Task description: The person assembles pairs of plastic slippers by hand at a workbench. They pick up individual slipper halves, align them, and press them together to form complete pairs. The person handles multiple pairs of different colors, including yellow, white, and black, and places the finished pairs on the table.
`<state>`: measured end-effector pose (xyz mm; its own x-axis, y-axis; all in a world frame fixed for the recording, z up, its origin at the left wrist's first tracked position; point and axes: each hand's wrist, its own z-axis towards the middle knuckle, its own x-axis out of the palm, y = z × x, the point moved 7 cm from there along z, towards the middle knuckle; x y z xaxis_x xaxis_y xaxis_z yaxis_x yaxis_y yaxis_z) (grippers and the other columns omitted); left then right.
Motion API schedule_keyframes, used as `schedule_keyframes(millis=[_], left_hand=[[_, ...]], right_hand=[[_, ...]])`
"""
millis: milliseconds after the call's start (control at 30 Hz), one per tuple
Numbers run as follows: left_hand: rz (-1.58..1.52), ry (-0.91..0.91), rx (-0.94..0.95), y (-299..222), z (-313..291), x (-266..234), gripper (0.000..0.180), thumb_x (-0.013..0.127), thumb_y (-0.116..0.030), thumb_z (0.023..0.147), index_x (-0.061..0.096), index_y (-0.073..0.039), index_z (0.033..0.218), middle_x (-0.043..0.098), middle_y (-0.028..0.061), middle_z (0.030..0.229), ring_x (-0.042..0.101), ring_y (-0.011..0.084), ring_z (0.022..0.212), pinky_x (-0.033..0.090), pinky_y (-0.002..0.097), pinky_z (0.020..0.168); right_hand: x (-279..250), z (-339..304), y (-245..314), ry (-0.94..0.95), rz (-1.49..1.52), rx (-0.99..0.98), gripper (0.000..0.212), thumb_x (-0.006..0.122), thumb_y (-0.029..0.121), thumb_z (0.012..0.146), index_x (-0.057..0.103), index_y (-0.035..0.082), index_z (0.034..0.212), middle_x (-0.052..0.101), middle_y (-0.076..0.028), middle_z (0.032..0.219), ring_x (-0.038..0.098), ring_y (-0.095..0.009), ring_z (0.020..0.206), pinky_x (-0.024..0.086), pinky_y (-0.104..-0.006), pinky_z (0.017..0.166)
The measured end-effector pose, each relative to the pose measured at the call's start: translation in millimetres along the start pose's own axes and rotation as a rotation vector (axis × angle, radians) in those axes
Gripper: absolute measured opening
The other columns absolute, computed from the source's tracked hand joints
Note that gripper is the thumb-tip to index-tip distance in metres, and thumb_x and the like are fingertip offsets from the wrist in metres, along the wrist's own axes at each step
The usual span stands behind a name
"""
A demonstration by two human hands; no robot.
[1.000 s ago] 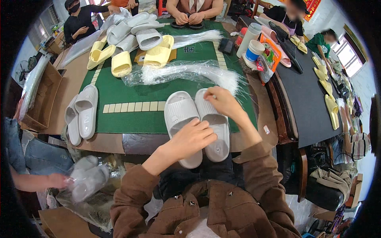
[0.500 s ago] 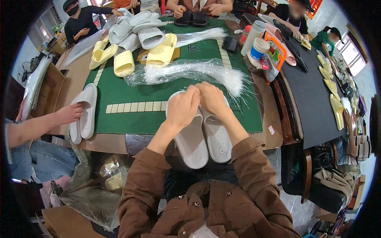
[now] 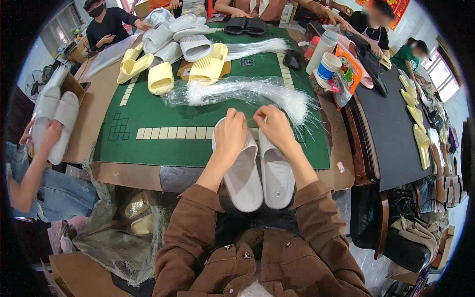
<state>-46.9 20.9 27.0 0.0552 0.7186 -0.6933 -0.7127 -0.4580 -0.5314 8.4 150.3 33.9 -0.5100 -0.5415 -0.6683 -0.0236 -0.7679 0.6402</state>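
Note:
A pair of light grey slide slippers (image 3: 243, 185) lies side by side before me, toes away, heels past the table's near edge. My left hand (image 3: 231, 132) is closed in a pinch over the left slipper's strap. Just above the right slipper, my right hand (image 3: 273, 127) pinches too, thumb and forefinger together. A faint thin strand seems to run between the fingertips; its ends are hidden in my hands. Beyond them lies a bundle of clear white plastic strands (image 3: 247, 91), partly in a clear bag, its loose ends fanned to the right.
Yellow slides (image 3: 161, 79) and a pile of grey slides (image 3: 170, 37) stand at the far left on the green mat (image 3: 163, 153). A person at left holds grey slides (image 3: 64, 114). At right are a white-blue tub (image 3: 328, 66) and a dark table (image 3: 381, 133) with yellow slides.
My hands have drawn apart and a little lower over the slippers. At left, the person has lifted the grey slides off the mat. The far person's hands have left the black slides.

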Motion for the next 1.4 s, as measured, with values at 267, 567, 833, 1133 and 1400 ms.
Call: schedule_keyframes(millis=[267,567,833,1133,1400], left_hand=[[-0.015,0.000,-0.005,-1,0,0,0.006,0.057,-0.013,0.089,0.059,-0.007,0.089,0.060,0.0111,0.087,0.061,0.0373,0.078,0.047,0.0479,0.065],[-0.074,-0.072,0.024,-1,-3,-2,0.006,0.058,-0.013,0.088,0.062,-0.008,0.086,0.060,0.0101,0.085,0.062,0.0356,0.077,0.048,0.0465,0.065],[-0.098,-0.032,0.015,-1,-3,-2,0.004,0.058,-0.010,0.088,0.059,-0.006,0.088,0.060,0.0127,0.086,0.061,0.0370,0.077,0.047,0.0462,0.065],[-0.114,-0.075,0.016,5,-2,3,0.005,0.055,-0.012,0.091,0.056,-0.007,0.092,0.062,0.0120,0.090,0.061,0.0370,0.078,0.048,0.0470,0.067],[-0.125,-0.019,-0.022,2,0,0,0.011,0.056,-0.014,0.091,0.061,-0.004,0.089,0.065,0.0146,0.088,0.062,0.0376,0.080,0.048,0.0462,0.068]], right_hand=[[-3,-1,1,-0.099,0.125,-0.071,0.009,0.064,0.009,0.082,0.063,0.000,0.086,0.062,-0.015,0.082,0.062,-0.031,0.074,0.049,-0.0399,0.067],[-9,-5,-2,-0.223,0.110,-0.032,0.005,0.063,0.008,0.081,0.062,0.004,0.085,0.061,-0.014,0.084,0.062,-0.033,0.073,0.049,-0.0411,0.064],[3,-8,7,-0.081,0.021,-0.068,0.009,0.063,0.013,0.083,0.064,0.004,0.085,0.062,-0.012,0.081,0.062,-0.032,0.074,0.049,-0.0397,0.066],[-8,-12,-6,-0.229,0.004,0.027,0.010,0.064,0.015,0.083,0.067,0.006,0.085,0.065,-0.013,0.084,0.064,-0.031,0.078,0.050,-0.0407,0.068],[-13,-12,-9,-0.270,0.028,0.058,0.010,0.064,0.015,0.083,0.065,0.006,0.084,0.063,-0.012,0.082,0.063,-0.032,0.076,0.049,-0.0418,0.066]])
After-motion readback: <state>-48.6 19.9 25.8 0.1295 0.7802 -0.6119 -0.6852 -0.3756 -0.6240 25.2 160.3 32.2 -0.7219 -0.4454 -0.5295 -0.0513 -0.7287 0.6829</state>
